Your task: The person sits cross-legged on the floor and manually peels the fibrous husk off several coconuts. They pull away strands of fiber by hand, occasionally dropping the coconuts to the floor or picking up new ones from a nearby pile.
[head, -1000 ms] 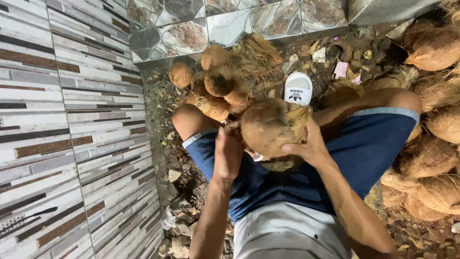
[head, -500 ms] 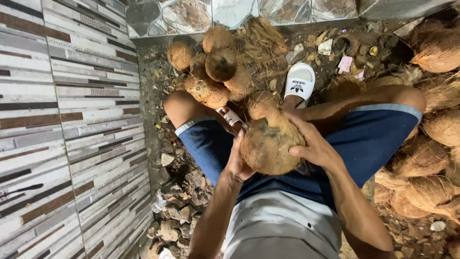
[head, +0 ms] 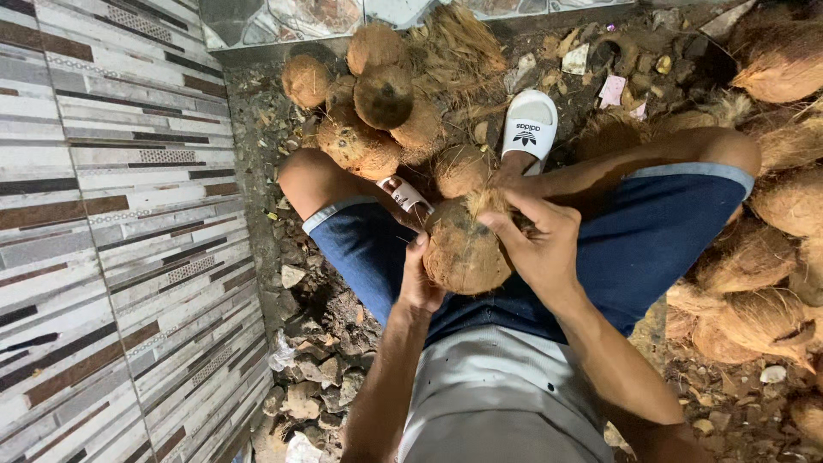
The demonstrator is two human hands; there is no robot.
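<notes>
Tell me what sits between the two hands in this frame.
In the head view, a brown husked coconut lies between the left hand and right hand, gripped by both.

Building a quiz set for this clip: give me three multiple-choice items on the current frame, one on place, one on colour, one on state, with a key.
1. Where does the pile of husked coconuts lie?
A. On the person's lap
B. On the ground beyond the knees, by the wall's foot
C. On a table

2. What colour is the slide sandal?
A. White
B. Red
C. Green

3. How is the coconut in hand held?
A. By the left hand alone
B. Lying free on the ground
C. Between both hands, over the blue shorts

Key: 1 B, the pile sits on littered ground past the knees, under the tiled wall. 2 A, the sandal's strap and sole show white. 3 C, the left hand presses its side while the right hand grips its fibrous top, above the blue shorts.
</notes>
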